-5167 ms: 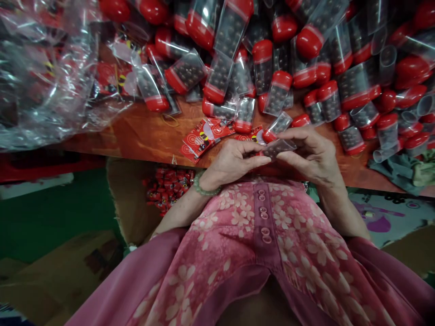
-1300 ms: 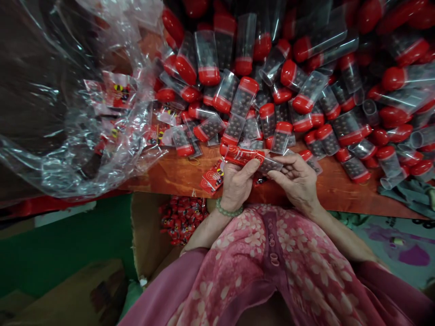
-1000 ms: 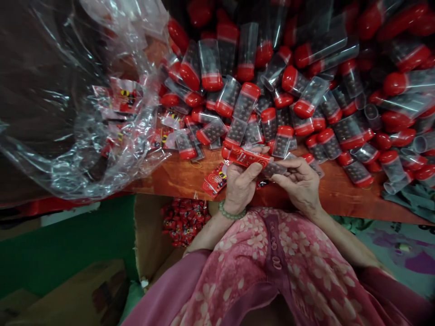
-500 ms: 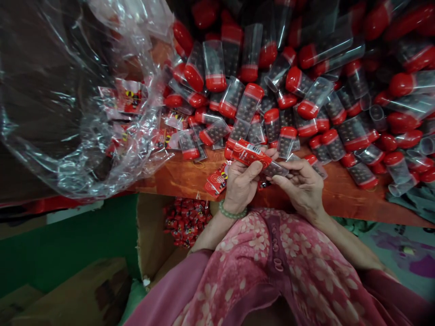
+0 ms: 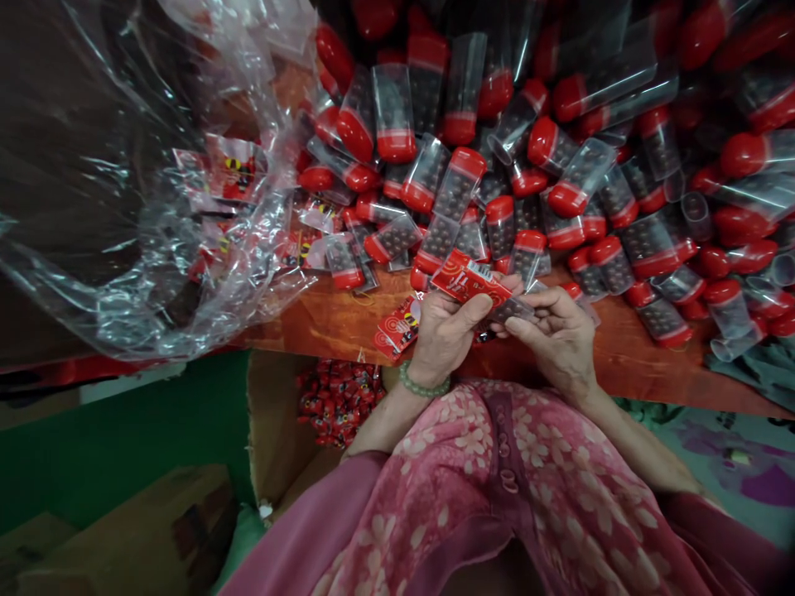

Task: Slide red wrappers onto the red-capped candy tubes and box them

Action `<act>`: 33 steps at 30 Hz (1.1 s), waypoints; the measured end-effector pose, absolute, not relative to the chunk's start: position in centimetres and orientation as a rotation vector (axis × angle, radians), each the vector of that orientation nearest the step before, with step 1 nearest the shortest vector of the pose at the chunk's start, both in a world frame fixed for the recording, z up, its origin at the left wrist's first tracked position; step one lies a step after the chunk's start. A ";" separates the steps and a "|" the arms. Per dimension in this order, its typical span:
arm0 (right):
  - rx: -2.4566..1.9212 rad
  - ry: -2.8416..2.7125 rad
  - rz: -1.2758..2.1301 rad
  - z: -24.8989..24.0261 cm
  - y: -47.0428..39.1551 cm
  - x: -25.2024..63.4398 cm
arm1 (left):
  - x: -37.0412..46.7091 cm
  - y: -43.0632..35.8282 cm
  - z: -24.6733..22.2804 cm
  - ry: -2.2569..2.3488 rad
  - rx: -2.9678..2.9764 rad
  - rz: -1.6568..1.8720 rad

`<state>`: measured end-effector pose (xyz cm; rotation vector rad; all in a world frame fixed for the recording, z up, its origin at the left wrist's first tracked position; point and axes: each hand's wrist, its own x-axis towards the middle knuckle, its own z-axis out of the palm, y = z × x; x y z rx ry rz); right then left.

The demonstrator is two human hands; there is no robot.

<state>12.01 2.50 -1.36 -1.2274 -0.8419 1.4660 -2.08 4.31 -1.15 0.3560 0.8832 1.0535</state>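
Nearest to us is a pink apron [image 5: 472, 430] with pale flowers and a dark buttoned strip down its middle. Just beyond it, to the left, a cardboard box [image 5: 273, 422] below the edge of the counter [image 5: 323, 319] holds a heap of small red packets [image 5: 339, 401]. We see a pale green beaded bracelet [image 5: 425, 383] around the left wrist.

The left hand [image 5: 445, 335] is closed on a red printed packet [image 5: 469, 281], its thumb pressed flat on top. The right hand [image 5: 562, 335] is nearly closed, thumb and forefinger pinching the lower right end of a clear tube [image 5: 513, 310]. We find both pieces raised over the counter's near edge, between the hands, tilted down to the right. The packet is bright red and glossy, with white lettering, curling line patterns and a barcode along its upper edge; the tube is see-through and dark within. We cannot tell whether the tube sits inside the packet or behind it.

Just left of these, a red folded card [image 5: 398, 326] lies on the counter. Farther back we see a crowded pile of red-capped tubes [image 5: 456, 186] filled with dark beads, and a crumpled clear plastic bag [image 5: 146, 273] at left.
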 end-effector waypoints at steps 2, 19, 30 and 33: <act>-1.216 -0.792 1.562 -1.3 2.6 12.4 | -2.2 4.3 -1.1 0.855 0.359 1.035; -1.197 -0.671 1.682 -1.0 3.1 11.5 | -1.0 4.1 -1.2 0.906 0.272 1.106; -1.282 -0.957 1.409 -2.4 3.0 11.4 | -0.8 4.2 -0.9 0.910 0.258 1.019; -1.268 -1.069 1.261 -3.3 2.5 12.0 | -1.0 4.1 -0.6 0.860 0.240 1.016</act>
